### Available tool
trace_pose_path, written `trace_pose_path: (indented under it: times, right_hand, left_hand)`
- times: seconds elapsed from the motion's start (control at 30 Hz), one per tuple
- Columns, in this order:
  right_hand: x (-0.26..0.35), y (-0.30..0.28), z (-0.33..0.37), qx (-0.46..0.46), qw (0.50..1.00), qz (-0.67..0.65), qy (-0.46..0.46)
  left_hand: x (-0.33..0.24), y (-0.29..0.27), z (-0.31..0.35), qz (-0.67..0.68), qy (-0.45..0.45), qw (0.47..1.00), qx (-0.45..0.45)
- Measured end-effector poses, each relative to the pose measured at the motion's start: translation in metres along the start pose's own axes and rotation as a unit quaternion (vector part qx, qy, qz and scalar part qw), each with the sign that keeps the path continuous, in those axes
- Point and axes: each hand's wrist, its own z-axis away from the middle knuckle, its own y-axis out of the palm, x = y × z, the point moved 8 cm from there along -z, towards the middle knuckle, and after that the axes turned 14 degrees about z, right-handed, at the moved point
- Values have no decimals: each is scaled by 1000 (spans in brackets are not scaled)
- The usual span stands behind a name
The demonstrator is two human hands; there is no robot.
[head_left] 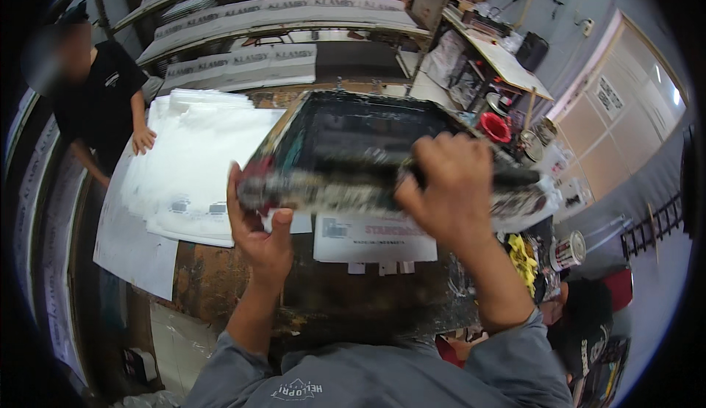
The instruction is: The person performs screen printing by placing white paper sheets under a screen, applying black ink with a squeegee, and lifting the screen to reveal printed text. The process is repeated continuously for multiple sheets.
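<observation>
A screen-printing frame (294, 195) is raised at its near edge over the worktable, blurred by motion, with dark mesh inside. My left hand (259, 228) grips its near left corner, thumb in front and fingers at the outer side. Across the frame, my right hand (450, 184) is wrapped round a long dark bar that looks like a squeegee (515, 176). The squeegee's lower part is hidden or smeared. Below the frame's near edge lies a white printed sheet (375, 250) with red and dark print; its far part is covered by the frame.
A fanned stack of white sheets (198, 158) lies to the left, where a co-worker (103, 92) rests a hand. Shelves of printed sheets (279, 18) stand behind. Right of the frame are a red tub (494, 126), a white bucket (568, 251) and a yellow cloth (521, 261).
</observation>
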Motion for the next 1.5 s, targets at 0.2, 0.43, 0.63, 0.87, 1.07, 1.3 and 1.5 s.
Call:
trace_pose_path:
  times: [0.2, 0.43, 0.63, 0.87, 1.07, 1.3, 1.5]
  right_hand:
    - [-47, -12, -108, -40, 998, -44, 23]
    - [-69, -5, -162, -56, 997, -23, -38]
    - [-86, 4, -153, -40, 999, -15, -17]
    - [-61, -5, -126, -59, 997, -35, 21]
    - [-43, -15, -102, -113, 992, -46, -12]
    - [-39, -15, -100, -113, 993, -5, -19]
    - [-53, -12, -117, -71, 997, -24, 8]
  left_hand:
    - [190, -12, -88, -160, -210, 964, 38]
    - [398, 23, -117, -498, -39, 797, 339]
    - [332, -34, -147, -188, -238, 928, 218]
    - [116, -319, -45, -277, -244, 920, -132]
    - [-9, -443, 11, -449, -190, 824, -288]
    - [122, -168, 10, -579, -94, 689, 426]
    - [192, 39, 83, -438, -117, 663, 596]
